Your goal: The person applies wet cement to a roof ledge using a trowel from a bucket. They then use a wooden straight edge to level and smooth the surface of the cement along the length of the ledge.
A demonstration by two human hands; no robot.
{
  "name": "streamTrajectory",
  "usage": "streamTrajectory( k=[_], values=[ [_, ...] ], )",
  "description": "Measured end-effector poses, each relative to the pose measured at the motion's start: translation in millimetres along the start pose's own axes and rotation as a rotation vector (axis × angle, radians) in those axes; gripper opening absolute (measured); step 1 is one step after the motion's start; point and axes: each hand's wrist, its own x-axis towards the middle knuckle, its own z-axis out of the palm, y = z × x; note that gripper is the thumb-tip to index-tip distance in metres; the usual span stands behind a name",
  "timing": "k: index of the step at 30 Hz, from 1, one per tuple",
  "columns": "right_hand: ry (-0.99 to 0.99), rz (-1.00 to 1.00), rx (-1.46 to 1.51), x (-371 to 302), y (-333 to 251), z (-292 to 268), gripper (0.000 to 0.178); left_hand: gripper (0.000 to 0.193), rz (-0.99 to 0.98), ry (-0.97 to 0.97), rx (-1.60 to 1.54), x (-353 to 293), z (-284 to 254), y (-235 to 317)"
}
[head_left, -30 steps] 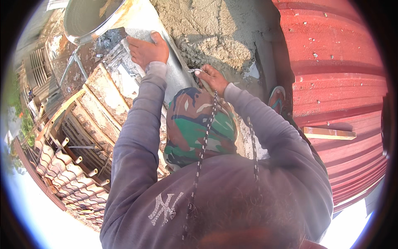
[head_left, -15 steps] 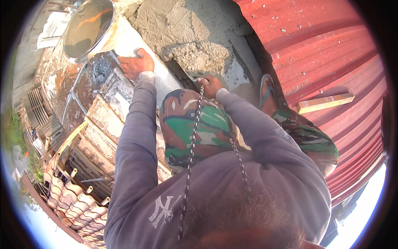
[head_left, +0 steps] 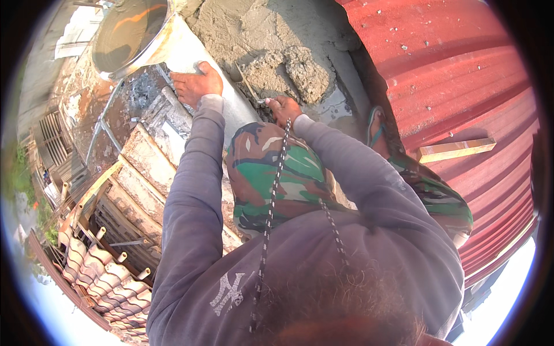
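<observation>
My right hand is closed round the handle of a trowel. The trowel's thin blade is turned nearly edge-on and stands against the wet grey mortar. Just right of the blade rises a rough heap of mortar, with a smoother, wetter patch beside it. My left hand lies on the pale ledge left of the mortar, its fingers stretched out and holding nothing.
A round container with murky liquid stands at the upper left. Red corrugated metal roofing slopes along the right, with a short wooden block on it. Lower left are clay roof tiles. My sandalled foot is beside the mortar.
My right hand has moved a little left, and the trowel blade has tipped up from under the mortar. The mortar heap is now split into lumps. My left hand stays on the ledge.
</observation>
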Motion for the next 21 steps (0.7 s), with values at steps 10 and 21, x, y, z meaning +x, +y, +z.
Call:
streamTrajectory(
  k=[10,21],
  values=[
    [0.277,0.208,0.342,-11,24,-24,0.043,0.101,0.017,0.076,0.072,6,9,-10],
    [0.302,0.155,0.187,-68,82,-104,0.042,0.099,0.037,0.058,-0.001,3,4,-7]
  ],
)
